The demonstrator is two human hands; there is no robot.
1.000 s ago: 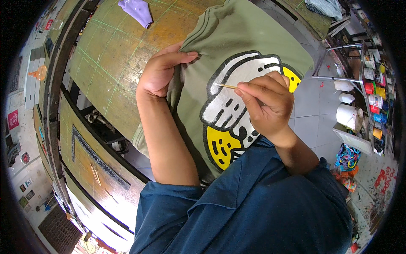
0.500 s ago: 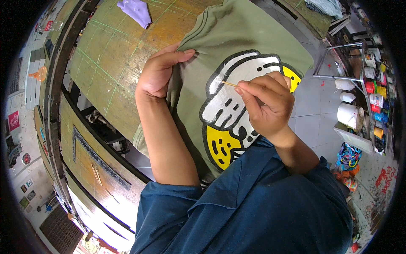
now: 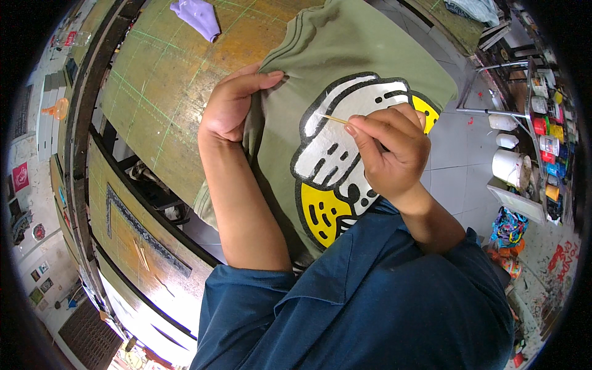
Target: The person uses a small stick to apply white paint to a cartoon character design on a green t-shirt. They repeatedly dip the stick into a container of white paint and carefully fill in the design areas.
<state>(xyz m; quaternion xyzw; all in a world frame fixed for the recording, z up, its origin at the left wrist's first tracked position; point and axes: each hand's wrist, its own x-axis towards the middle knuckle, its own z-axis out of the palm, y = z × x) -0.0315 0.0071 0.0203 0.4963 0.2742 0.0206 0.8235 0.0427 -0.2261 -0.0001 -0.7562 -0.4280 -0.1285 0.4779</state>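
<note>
An olive-green T-shirt (image 3: 370,43) drapes in front of me, with a bold white, yellow and black cartoon print (image 3: 324,160) facing up. My left hand (image 3: 237,102) grips its left side, thumb on top of the cloth and the other fingers hidden beneath. Between the thumb and forefinger of my right hand (image 3: 394,142) is a thin wooden stick (image 3: 336,119), like a toothpick. Its tip, which looks whitish, is at the white part of the print near the black outline; whether it touches I cannot tell.
A worn wooden table (image 3: 160,80) with green grid lines lies to the left, a purple cloth (image 3: 197,18) on it. Nearer stands another board with a black carpenter's square (image 3: 145,228) and several thin sticks (image 3: 142,254). Paint containers (image 3: 510,166) crowd the right side.
My right hand has shifted very slightly to the right, and the stick's tip has moved a little up and right along the print. My left hand stays put.
</note>
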